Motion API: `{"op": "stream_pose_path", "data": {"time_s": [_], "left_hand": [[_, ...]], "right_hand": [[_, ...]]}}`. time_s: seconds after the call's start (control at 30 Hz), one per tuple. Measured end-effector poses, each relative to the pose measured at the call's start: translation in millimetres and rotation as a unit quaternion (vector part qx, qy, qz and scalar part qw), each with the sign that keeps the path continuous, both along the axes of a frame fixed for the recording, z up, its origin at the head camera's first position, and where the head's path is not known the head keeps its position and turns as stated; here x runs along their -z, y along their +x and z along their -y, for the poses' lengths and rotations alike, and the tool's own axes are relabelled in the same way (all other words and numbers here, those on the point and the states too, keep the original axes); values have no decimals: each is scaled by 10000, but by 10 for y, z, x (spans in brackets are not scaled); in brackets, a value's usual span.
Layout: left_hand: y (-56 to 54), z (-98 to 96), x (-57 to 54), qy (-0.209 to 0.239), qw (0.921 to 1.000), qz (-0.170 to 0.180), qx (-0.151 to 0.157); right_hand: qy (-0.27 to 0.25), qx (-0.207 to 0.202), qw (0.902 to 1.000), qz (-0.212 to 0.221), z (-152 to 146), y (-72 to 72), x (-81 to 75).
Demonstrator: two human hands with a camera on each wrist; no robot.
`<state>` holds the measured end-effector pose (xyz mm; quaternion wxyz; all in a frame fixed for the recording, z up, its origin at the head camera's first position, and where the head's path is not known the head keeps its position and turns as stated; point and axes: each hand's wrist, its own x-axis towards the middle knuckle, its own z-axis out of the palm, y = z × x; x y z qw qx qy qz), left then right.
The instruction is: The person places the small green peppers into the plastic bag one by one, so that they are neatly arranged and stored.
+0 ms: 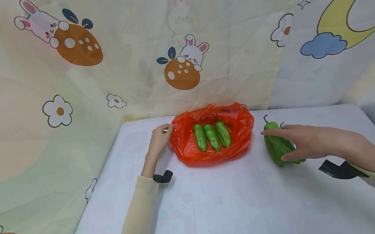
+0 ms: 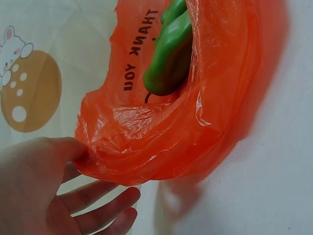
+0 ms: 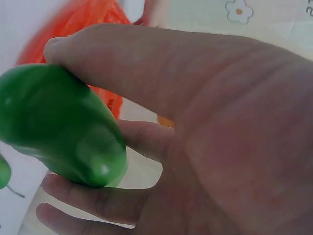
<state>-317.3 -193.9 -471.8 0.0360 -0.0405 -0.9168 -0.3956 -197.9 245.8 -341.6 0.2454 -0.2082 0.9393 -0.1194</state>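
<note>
In the head view my left hand (image 1: 160,138) is at the left side of a red plastic bag (image 1: 185,152). Its thumb and forefinger pinch the rim, while the other fingers (image 2: 105,200) extend below it in the left wrist view. Three green peppers (image 1: 211,137) lie side by side inside the open bag. Over on the right, my right hand (image 1: 311,140) reaches across a small group of green peppers (image 1: 273,150). The right wrist view has one pepper (image 3: 63,122) between the thumb and the fingers, its blunt end toward the palm.
Both peppers and bag are on a white table (image 1: 201,207). Behind it hangs a cloth backdrop (image 1: 136,55) printed with rabbits, flowers and a moon. A black strap (image 1: 340,169) is at my right wrist, and another black piece (image 1: 163,177) at my left.
</note>
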Motion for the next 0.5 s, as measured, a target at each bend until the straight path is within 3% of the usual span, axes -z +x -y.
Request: {"op": "stream_pose_path", "data": {"time_s": [0.2,0.5], "left_hand": [[-12,17,1,21,10000,14,-7],[-17,24,6,16,10000,19,25]], "right_hand": [[40,5,9999,142,155,47,-63],[-14,-304,9989,368,321,19,-123]]}}
